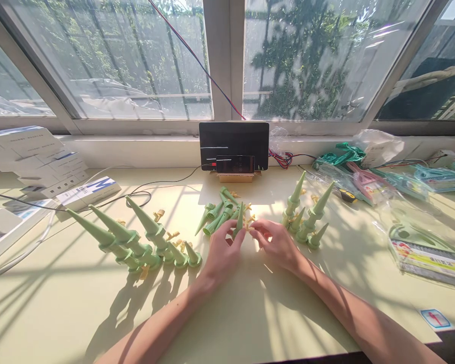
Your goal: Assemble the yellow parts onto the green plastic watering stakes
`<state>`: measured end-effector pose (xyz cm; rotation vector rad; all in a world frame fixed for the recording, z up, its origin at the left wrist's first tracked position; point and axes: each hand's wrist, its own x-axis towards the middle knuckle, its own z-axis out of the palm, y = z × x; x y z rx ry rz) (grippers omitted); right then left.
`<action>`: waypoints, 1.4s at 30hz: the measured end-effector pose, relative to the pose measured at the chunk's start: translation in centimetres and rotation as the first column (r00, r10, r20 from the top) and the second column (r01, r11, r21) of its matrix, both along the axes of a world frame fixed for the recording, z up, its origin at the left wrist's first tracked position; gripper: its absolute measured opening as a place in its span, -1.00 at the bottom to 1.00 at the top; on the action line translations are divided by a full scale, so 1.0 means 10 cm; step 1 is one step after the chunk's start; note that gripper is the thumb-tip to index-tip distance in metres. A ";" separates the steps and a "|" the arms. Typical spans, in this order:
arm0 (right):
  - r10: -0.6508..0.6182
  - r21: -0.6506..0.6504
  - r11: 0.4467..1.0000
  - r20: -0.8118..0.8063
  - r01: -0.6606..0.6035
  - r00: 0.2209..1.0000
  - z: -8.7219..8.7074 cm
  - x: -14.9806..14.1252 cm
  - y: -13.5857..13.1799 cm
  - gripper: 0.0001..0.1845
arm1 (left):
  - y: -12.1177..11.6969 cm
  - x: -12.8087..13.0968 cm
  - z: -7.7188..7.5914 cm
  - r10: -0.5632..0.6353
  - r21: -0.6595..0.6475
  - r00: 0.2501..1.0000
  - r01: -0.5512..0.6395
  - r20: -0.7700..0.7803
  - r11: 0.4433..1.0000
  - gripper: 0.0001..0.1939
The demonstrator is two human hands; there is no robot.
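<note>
Near the middle of the table, my left hand (225, 247) is closed around a small pale-green plastic cone (240, 222), its tip pointing up. My right hand (278, 241) faces it with thumb and fingers pinched at a small yellow plastic piece (250, 220). Just beyond the hands lies a pile of loose green cones and tube pieces (220, 210), with more yellow bits beside it. Stacked green cone towers (153, 235) with yellow pieces stand to the left. Further green towers (311, 222) rise to the right of my right hand.
A black tablet (234, 139) and a phone (235, 164) lean on a cardboard stand by the window. White boxes (41, 156) and cables are at the left. Bagged items (432, 247), green and pink bundles and a yellow-black tool (348, 195) lie at the right.
</note>
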<state>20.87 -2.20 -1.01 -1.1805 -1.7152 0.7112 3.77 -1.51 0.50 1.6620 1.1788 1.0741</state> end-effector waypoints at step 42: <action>-0.014 -0.038 0.999 0.023 0.014 1.000 0.00 -0.01 0.00 -0.75 | 0.01 0.00 -0.03 0.004 0.014 1.000 -0.004 -0.001 1.000 -0.74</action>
